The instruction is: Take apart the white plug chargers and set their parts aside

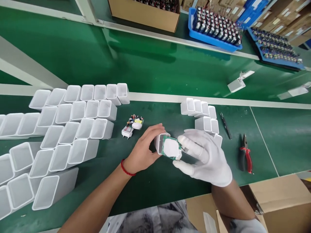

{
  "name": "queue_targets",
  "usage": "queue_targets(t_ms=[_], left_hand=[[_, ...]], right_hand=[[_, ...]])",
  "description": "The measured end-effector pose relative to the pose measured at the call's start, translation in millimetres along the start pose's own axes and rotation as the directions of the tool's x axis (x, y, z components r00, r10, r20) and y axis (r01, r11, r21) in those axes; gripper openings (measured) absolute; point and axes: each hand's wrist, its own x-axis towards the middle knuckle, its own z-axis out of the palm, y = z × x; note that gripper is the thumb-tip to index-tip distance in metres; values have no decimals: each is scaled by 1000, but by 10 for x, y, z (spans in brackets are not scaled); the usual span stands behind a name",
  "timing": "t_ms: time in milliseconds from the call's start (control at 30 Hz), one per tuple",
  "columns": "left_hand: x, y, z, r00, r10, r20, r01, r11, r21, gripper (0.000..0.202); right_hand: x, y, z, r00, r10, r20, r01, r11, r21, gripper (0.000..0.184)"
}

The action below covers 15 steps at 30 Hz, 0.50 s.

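White-gloved right grip [206, 158] holds a green board [172, 149] with rounded white patch [171, 147].

Green bench [157, 113] w/ green back panel [155, 74], white frame [84, 11]; brown bxs [282, 20], prob. cardboard, stacked upper R

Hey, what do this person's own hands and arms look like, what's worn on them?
The left hand is bare, with a thin red band around its wrist. The right hand wears a plain white glove reaching the wrist. A greyish sleeve shows on the right arm; the left forearm is uncovered.
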Motion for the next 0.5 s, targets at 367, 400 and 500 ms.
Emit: queue_targets(t_ms=[367, 400, 500], left_hand=[[0, 37, 22, 999, 41, 0, -39, 959, 281, 50], [1, 32, 21, 999, 50, -1, -47, 958, 282, 50], [0, 25, 18, 999, 50, 5, -50, 961, 273, 50]], right_hand=[[136, -184, 5, 992, -12, 127, 45, 965, -259, 29], [147, -191, 0, 992, -14, 128, 47, 964, -261, 28], [169, -199, -19, 989, -42, 142, 78, 964, -255, 30]])
